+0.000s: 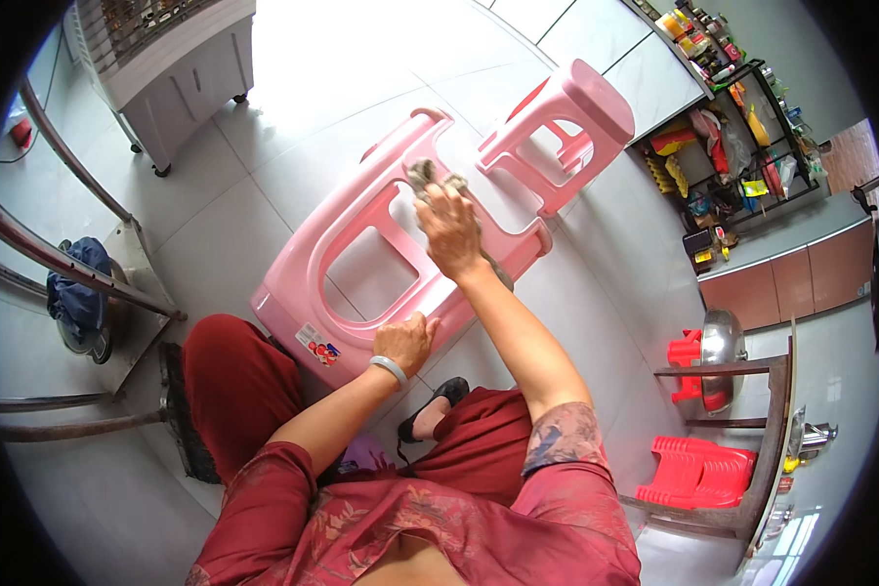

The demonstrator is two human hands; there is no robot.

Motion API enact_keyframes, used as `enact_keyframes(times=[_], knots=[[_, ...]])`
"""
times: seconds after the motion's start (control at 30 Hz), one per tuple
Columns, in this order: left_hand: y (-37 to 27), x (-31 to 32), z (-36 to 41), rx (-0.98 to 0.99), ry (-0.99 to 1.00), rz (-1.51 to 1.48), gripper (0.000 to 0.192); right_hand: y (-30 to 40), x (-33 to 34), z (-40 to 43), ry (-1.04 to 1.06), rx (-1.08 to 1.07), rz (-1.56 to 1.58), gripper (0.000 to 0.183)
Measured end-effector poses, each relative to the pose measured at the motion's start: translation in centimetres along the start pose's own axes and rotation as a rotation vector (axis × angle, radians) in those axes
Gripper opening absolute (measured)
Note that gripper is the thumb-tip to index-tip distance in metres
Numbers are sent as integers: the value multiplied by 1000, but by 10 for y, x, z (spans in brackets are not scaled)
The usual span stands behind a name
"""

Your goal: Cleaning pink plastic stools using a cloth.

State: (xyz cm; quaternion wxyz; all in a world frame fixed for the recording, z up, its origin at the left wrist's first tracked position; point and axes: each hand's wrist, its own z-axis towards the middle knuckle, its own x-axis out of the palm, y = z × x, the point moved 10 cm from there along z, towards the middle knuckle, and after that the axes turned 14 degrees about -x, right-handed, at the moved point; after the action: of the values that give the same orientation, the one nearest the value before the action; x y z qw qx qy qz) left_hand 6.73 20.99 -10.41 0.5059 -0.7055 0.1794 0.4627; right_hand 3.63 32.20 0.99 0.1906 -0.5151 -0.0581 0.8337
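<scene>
A pink plastic stool (278, 271) lies on its side on the tiled floor before me, one opening of its side facing up. My left hand (404, 343), with a pale bracelet at the wrist, grips the stool's near side frame beside the large opening. In my right hand (448, 227) is a crumpled greyish cloth (421, 174), pressed on the stool's leg part farther off. Part of the cloth hangs out behind the right wrist. A sticker with red pictures is on the stool's near corner.
A second pink stool (601, 102) stands just beyond the first. A white wheeled cabinet (183, 95) is at the upper left, metal chair-like rails (80, 271) at the left. On the right are a packed black rack (762, 80), a wooden-framed table (773, 439) and red plastic stools (696, 472).
</scene>
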Motion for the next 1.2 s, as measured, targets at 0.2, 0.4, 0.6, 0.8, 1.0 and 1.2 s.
enact_keyframes(times=[0.2, 0.4, 0.6, 0.8, 1.0, 1.2], knots=[[1, 2, -4, 14, -81, -52, 29, 17, 52, 74, 216, -32, -177, 44], [4, 0, -3, 8, -70, -127, 27, 13, 60, 58, 405, 27, -265, 35], [9, -4, 10, -50, -19, -126, 25, 9, 27, 11, 392, 103, -151, 36], [8, -5, 12, -59, 3, -98, 26, 0, -10, -45, 405, 245, -16, 46], [7, -2, 10, -55, 59, -83, 28, -10, -27, -99, 499, 517, 135, 39], [7, 1, 15, -56, 92, -16, 30, -10, -41, -109, 370, 467, 128, 37]])
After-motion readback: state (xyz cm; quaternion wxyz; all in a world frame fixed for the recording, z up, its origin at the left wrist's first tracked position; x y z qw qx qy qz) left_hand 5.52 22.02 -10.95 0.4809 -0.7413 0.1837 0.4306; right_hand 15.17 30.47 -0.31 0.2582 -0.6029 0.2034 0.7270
